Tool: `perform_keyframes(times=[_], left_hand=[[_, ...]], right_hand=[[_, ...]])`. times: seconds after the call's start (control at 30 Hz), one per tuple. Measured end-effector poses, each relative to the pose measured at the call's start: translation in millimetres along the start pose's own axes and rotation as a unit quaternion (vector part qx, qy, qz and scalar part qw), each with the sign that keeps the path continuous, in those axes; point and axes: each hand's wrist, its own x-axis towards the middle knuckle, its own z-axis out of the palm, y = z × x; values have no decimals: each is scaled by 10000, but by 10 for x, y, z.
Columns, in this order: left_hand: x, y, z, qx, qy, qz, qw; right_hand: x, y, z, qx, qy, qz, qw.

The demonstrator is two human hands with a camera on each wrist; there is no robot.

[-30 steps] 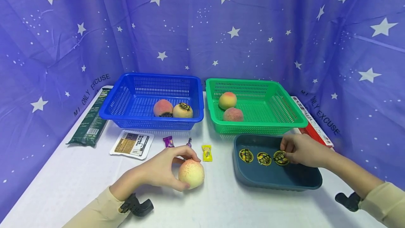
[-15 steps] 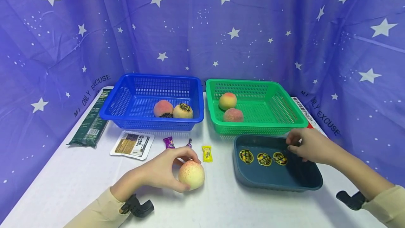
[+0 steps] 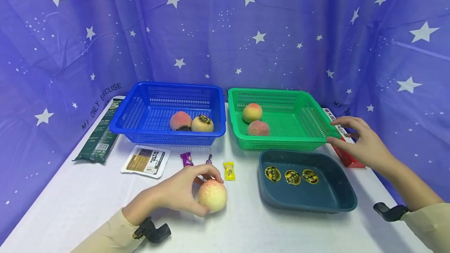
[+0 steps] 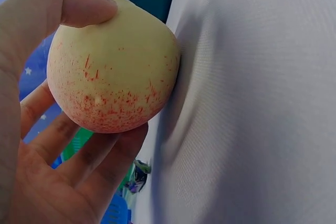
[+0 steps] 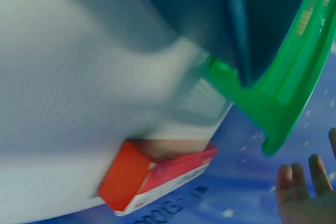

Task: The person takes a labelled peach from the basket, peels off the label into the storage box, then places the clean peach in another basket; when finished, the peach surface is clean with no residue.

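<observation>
near the front edge of the table, i see the left hand gripping a peach, while the right hand, fingers parted, has left the tub for the right edge, so the stickers lie untouched.

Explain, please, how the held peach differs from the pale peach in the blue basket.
The held peach is in the left hand; the pale peach lies in the blue basket. The pale peach bears a dark sticker; the held peach shows none. Both look round.
</observation>
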Motion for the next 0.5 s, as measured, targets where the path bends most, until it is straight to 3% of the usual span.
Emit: perform_keyframes(times=[0.1,0.23,0.5], left_hand=[[16,37,-17,-15,3,59,10000],[99,127,-54,-90,52,201,9997],[445,379,-240,-77,177,584,9981]], right_hand=[[96,109,-12,359,-373,560,9971],[185,203,-14,921,-859,1106,9859],[257,450,44,1405,-1328,1304,9724]])
